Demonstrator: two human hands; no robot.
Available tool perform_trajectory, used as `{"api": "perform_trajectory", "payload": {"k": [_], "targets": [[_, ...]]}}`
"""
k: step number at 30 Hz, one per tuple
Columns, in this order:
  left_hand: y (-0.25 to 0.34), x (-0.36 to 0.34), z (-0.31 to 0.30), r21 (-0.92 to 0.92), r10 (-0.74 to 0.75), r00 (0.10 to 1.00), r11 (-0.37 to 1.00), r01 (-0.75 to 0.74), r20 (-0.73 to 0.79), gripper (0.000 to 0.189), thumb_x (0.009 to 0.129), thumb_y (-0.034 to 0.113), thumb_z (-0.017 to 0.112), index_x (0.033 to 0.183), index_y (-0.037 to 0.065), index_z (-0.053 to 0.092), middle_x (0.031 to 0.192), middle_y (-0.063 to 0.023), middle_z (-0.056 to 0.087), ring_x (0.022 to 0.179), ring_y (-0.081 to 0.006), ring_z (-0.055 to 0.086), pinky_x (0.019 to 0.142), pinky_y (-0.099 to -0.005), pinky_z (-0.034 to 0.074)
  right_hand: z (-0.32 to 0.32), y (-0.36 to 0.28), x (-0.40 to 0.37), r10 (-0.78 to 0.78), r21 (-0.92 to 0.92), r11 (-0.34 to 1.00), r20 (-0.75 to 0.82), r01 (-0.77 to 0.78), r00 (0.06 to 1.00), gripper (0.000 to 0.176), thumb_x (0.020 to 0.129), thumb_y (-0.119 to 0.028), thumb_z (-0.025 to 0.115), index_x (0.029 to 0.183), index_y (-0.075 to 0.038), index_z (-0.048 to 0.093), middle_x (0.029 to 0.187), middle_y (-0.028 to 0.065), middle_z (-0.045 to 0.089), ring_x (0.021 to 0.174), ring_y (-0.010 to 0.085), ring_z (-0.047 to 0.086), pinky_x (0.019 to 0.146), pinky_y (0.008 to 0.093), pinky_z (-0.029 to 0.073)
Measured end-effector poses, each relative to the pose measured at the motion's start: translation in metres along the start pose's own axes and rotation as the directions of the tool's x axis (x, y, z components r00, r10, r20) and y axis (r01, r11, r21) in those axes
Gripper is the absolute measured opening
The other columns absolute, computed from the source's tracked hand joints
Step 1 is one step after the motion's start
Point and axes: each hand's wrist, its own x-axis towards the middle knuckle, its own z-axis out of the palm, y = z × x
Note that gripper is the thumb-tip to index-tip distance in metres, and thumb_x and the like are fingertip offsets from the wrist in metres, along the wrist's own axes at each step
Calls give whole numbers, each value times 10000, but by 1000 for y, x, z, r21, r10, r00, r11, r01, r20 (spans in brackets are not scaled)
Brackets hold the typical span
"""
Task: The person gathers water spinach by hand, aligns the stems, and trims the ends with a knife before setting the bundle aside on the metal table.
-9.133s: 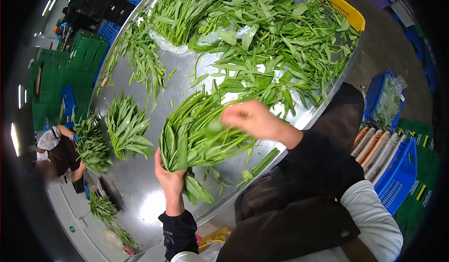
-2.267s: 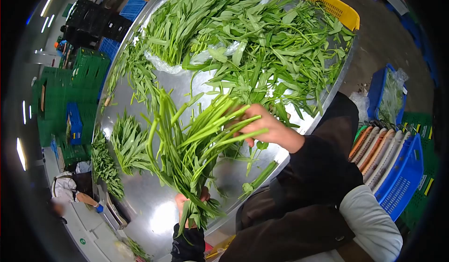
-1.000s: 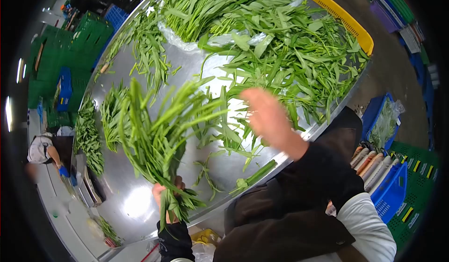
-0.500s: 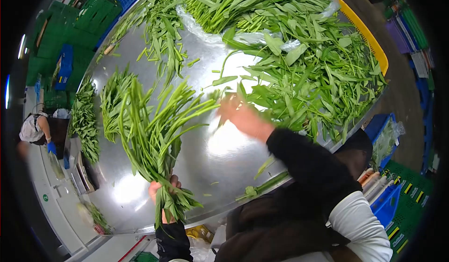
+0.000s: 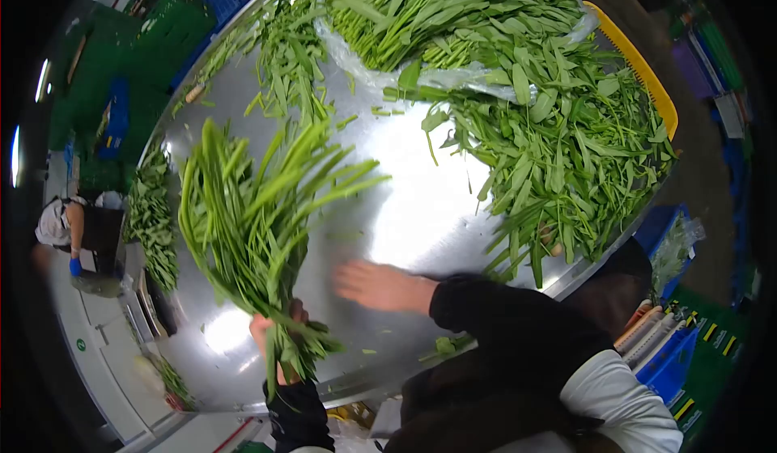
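A large bunch of green leafy stems [image 5: 259, 210] rises over the metal table [image 5: 340, 340], its cut stem ends fanned out away from me. My left hand [image 5: 278, 332] is wrapped round the leafy lower part of this bunch. To its right, my right hand [image 5: 376, 285] is over the table, fingers stretched out towards the bunch and slightly blurred, with nothing in them and not touching the bunch. Beyond it a loose heap of greens [image 5: 558, 146] spreads on the right, beside greens on a clear plastic bag [image 5: 453, 16].
Smaller bunches [image 5: 151, 218] lie along the table's left edge. A yellow crate rim [image 5: 647, 77] borders the heap at the right. Blue crates [image 5: 668, 364] stand at lower right, green crates [image 5: 97, 73] at upper left. Another person [image 5: 69, 222] is at far left.
My right hand has moved down and left, away from the loose greens. The held bunch has shifted slightly left. Some loose greens near the middle now lie farther right.
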Motion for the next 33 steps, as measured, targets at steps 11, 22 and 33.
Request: {"api": "perform_trajectory", "payload": {"k": [11,22,33], "targets": [[-18,0,-10,55,-85,996,995,85,-1,206,678,185,555,766,-1,536,621,-59,487,548,-178,446,519,-294,374,-133,132,-17,661,49,718,-359,-694,659,229,772,-8,507,988,23,577,1048,184,578,1010,350,530,901,392,427],[-9,46,-12,715,-97,910,655,-246,403,744,588,-2,750,1275,9,464,1152,-97,596,1049,-236,590,913,-324,463,-145,-56,-161,465,163,828,336,-537,819,198,761,-6,580,951,-41,619,1174,113,546,1210,302,457,982,441,388],[-8,45,-33,763,-80,848,-398,-509,524,1088,518,227,849,1436,163,269,1423,-239,297,1251,-405,382,983,-466,354,-187,-30,-110,689,363,629,150,-687,710,163,853,-70,561,1001,-60,628,906,119,636,794,321,615,681,361,486]]}}
